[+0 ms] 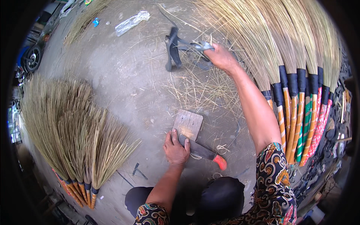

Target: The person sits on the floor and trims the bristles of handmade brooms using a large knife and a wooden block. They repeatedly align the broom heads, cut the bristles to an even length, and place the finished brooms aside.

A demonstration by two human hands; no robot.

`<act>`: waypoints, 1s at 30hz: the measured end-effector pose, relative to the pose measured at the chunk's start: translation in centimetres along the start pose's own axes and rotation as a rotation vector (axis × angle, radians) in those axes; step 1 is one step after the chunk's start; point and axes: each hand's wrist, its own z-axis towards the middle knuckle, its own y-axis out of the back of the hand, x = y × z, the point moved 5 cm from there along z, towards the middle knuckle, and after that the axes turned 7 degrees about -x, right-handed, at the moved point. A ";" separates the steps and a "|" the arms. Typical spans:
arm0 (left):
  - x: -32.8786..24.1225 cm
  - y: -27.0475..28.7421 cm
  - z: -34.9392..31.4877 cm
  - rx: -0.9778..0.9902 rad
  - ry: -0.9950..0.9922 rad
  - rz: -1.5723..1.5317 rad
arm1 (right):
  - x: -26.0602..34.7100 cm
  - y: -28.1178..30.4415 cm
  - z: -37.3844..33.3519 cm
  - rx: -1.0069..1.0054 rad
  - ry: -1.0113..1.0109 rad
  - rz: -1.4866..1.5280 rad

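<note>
My right hand (221, 57) reaches far forward, its fingers closed round a tangle of black rubber strips (172, 48) that hangs out to its left. A small wooden board (188, 123) lies on the ground in front of my knees. Across its near edge rests a large knife (202, 150) with a dark blade and an orange-red handle (220, 162). My left hand (176, 150) lies on the board's near left side, fingers spread, thumb by the blade. Loose straw (206, 90) is scattered beneath and beside my right hand.
Several finished straw brooms (296, 45) with wrapped handles lie on the right. Another group of brooms (71, 127) fans out at the left. A clear plastic wrapper (132, 23) and more straw (84, 20) lie farther off. A vehicle wheel (32, 59) stands at far left.
</note>
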 end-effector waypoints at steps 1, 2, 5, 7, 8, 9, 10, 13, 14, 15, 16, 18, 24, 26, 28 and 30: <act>0.1 -0.1 0.1 0.011 0.005 -0.010 | -1.8 -0.9 0.7 0.073 -0.066 -0.072; 0.2 -0.1 0.1 0.025 0.016 -0.012 | -3.7 -2.0 1.4 0.169 -0.068 -0.315; 0.3 -0.2 0.3 0.036 0.020 -0.007 | -7.9 -3.6 3.2 0.105 -0.077 -0.642; 0.4 -0.3 0.4 0.063 0.029 0.001 | -9.0 -4.3 4.0 -0.085 -0.042 -0.672; 0.4 -0.3 0.4 0.074 0.030 0.007 | -8.9 -4.6 4.4 -0.198 0.005 -0.659; 0.4 -0.3 0.4 0.074 0.031 0.010 | -8.6 -5.0 4.7 -0.313 0.053 -0.640; 0.4 -0.2 0.5 0.073 0.029 0.015 | -8.7 -5.7 5.0 -0.312 0.028 -0.645; 0.2 -0.1 0.6 0.077 0.016 0.005 | -8.7 -7.1 5.9 -0.293 -0.032 -0.670; 0.2 0.0 0.6 0.068 0.009 -0.009 | -8.6 -7.4 6.1 -0.275 -0.039 -0.686; 0.2 -0.1 0.7 0.079 0.010 -0.009 | -8.7 -7.7 6.2 -0.235 -0.069 -0.706; 0.2 -0.1 0.7 0.078 0.009 -0.013 | -8.6 -8.0 6.3 -0.169 -0.061 -0.733; 0.2 -0.1 0.7 0.072 0.011 -0.019 | -8.6 -8.4 6.2 -0.019 -0.080 -0.792; 0.4 -0.2 0.7 0.072 0.007 -0.020 | -5.4 -9.2 6.4 0.465 -0.067 -0.983; 0.4 -0.2 0.6 0.068 0.001 -0.020 | -1.2 -9.2 7.6 0.521 0.108 -1.004; 0.3 -0.2 0.6 0.068 -0.003 -0.020 | 5.3 -7.1 9.7 0.154 0.250 -0.447; 0.3 -0.2 0.6 0.072 0.005 -0.014 | 10.2 -3.1 11.3 -0.265 0.281 0.429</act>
